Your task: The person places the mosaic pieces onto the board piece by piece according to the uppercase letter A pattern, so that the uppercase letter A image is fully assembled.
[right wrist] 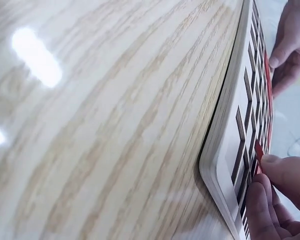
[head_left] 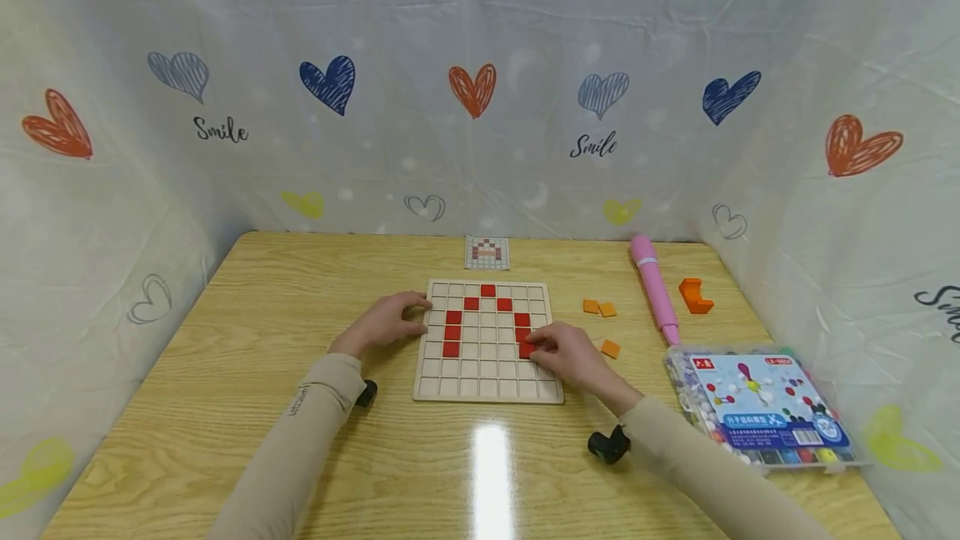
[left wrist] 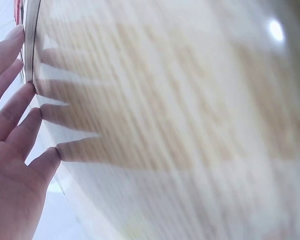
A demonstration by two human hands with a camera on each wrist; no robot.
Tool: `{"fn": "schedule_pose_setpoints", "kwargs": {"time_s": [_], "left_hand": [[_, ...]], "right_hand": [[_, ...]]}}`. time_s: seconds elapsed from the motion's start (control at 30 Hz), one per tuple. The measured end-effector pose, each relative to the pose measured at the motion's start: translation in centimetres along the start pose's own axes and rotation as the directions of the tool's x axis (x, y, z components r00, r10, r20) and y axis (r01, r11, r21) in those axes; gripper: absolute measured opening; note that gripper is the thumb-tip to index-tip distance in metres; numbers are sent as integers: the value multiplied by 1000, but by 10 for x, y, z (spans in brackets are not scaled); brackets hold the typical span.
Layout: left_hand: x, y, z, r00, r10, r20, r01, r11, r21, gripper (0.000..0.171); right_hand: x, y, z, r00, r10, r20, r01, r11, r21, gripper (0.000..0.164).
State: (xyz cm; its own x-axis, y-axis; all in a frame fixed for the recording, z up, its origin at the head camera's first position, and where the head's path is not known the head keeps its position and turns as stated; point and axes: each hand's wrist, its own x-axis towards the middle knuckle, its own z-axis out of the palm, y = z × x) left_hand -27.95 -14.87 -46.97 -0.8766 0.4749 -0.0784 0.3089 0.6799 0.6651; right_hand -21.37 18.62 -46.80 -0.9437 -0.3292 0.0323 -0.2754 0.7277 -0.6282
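Note:
A wooden grid board (head_left: 489, 387) lies on the table, with several red square tiles (head_left: 453, 332) set in its cells in an arch shape. My right hand (head_left: 573, 354) is over the board's right side. Its thumb and finger pinch a red tile (right wrist: 259, 152), which stands tilted at a cell in the right wrist view. At the opposite side, my left hand (head_left: 384, 322) rests its fingertips against the board's left edge. Those fingers are loosely spread, and the left wrist view shows the fingertips (left wrist: 52, 154) down at the tabletop.
Behind the board lies a small pattern card (head_left: 487, 253). Orange tiles (head_left: 611, 348) are scattered to the right. Farther right are a pink stick-shaped object (head_left: 654, 290), an orange bracket-shaped piece (head_left: 696, 297) and a clear box of molecular model parts (head_left: 768, 407). Printed curtains enclose the table.

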Motion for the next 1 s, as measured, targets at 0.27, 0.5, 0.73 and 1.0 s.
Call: {"fn": "schedule_pose_setpoints", "kwargs": {"time_s": [0.27, 0.5, 0.73, 1.0], "left_hand": [[0, 0, 0, 1000, 3, -6, -3, 1000, 2, 43], [-1, 2, 0, 1000, -5, -6, 5, 1000, 3, 43], [-1, 3, 0, 1000, -8, -7, 8, 1000, 7, 43], [-1, 2, 0, 1000, -12, -10, 12, 1000, 5, 43]], "right_hand": [[2, -3, 3, 999, -41, -2, 41, 999, -24, 20], [2, -6, 3, 999, -43, 1, 43, 997, -57, 18], [4, -8, 3, 1000, -14, 5, 14, 997, -72, 13], [2, -6, 4, 999, -36, -11, 36, 998, -50, 14]]}}
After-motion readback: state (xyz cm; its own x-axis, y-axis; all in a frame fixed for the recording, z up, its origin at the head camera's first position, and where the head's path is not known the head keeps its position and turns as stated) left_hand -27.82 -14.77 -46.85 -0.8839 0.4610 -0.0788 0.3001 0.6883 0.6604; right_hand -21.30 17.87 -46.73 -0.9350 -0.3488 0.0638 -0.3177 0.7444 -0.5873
